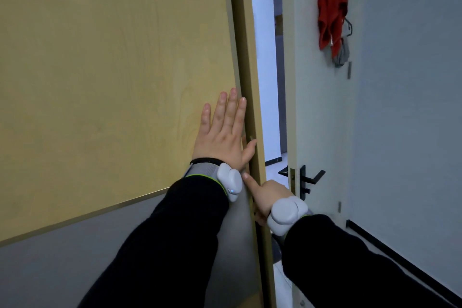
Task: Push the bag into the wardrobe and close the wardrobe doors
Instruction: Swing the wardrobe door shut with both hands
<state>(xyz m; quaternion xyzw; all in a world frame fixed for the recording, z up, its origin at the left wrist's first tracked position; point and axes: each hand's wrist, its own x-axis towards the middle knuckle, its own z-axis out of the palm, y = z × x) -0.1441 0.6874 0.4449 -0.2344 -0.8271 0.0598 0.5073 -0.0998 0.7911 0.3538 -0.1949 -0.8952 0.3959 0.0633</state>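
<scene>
item: wardrobe door (112,70), pale yellow wood grain above, grey panel below, a thin brass-coloured strip between the two. it filled the left half of our view and stood tilted in frame. its right edge met a tan side panel (246,57) of the wardrobe; we could not tell whether the door sat fully flush there.

item: our left hand (223,132), open and flat, fingers spread and pointing up, palm pressed against the yellow face just beside the door's right edge; the thumb lay over onto the tan panel.

item: our right hand (268,197), lower down, mostly curled, index finger extended and touching the door's edge near the left wrist. it gripped nothing that we could see.

item: two black sleeves, each with a grey-white wrist device (231,181); the left one showed a small blue light.

item: bag. not visible to us; the wardrobe interior was hidden behind the door.

item: white room door (322,107), to the right of the wardrobe, ajar, with a black lever handle (312,179) and a bright corridor showing in the gap.

item: red garment (331,5) with a grey piece beneath, hanging on a hook on the white door.
</scene>
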